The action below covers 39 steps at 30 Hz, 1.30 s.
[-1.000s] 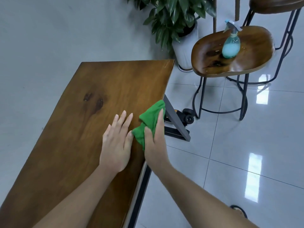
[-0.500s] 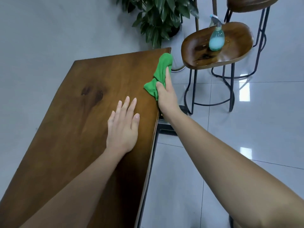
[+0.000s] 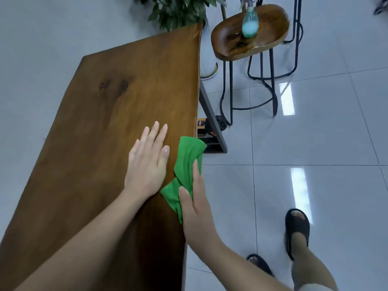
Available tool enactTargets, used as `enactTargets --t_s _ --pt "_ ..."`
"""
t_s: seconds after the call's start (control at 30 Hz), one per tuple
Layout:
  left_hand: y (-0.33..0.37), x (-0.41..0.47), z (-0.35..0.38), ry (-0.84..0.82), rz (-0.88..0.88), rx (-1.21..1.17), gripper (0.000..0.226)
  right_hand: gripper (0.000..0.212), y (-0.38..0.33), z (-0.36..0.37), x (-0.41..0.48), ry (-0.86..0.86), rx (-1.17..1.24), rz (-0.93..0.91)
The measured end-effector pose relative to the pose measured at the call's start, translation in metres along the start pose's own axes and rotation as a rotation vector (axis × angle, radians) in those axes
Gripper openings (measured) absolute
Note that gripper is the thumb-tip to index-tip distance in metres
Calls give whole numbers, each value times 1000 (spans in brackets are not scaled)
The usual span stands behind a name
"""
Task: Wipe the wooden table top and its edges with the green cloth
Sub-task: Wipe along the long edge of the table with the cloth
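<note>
The wooden table top [image 3: 109,114] is long, brown and glossy, running from near me toward a far end by a plant. My right hand [image 3: 197,208] presses the green cloth [image 3: 185,169] against the table's right edge, about halfway along it. The cloth drapes over the edge, with part of it on the top surface. My left hand [image 3: 147,162] lies flat on the table top just left of the cloth, fingers spread and holding nothing.
A wooden stool [image 3: 249,32] with black metal legs stands to the right of the far end, with a spray bottle [image 3: 249,22] on its seat. A potted plant [image 3: 178,11] sits beyond the table. A table leg [image 3: 212,120] slants below the edge. My sandalled feet [image 3: 297,227] stand on the tiled floor.
My right hand has pulled the cloth back along the right edge from the far corner to the middle. The left hand has stayed flat in place.
</note>
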<state>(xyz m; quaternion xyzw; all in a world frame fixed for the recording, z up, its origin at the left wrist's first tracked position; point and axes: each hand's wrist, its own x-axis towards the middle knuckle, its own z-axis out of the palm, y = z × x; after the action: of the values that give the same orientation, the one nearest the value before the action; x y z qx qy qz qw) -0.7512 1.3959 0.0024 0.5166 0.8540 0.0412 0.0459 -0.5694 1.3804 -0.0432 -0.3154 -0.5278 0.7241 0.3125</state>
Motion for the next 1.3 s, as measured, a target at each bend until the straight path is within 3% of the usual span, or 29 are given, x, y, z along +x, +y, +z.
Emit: enactTargets --t_s 0.1,0.2,0.47,0.6,0.87,1.3 --pt "-2 -23 1 -1 9 2 61 67 6 8 -47 -8 -14 33" --pt "-5 -41 2 1 20 7 61 68 2 5 -38 -6 -2 14" --pt "-3 -49 1 -4 19 7 63 67 -36 -24 130 88 -119 20" --pt "0 -50 0 -4 9 13 64 66 -46 -25 155 78 -98 42" --pt "-9 -101 3 -6 20 5 66 66 -3 0 15 79 -110 -30" --pt "-5 -256 5 -19 -91 -15 69 68 44 47 -268 -88 -69 142"
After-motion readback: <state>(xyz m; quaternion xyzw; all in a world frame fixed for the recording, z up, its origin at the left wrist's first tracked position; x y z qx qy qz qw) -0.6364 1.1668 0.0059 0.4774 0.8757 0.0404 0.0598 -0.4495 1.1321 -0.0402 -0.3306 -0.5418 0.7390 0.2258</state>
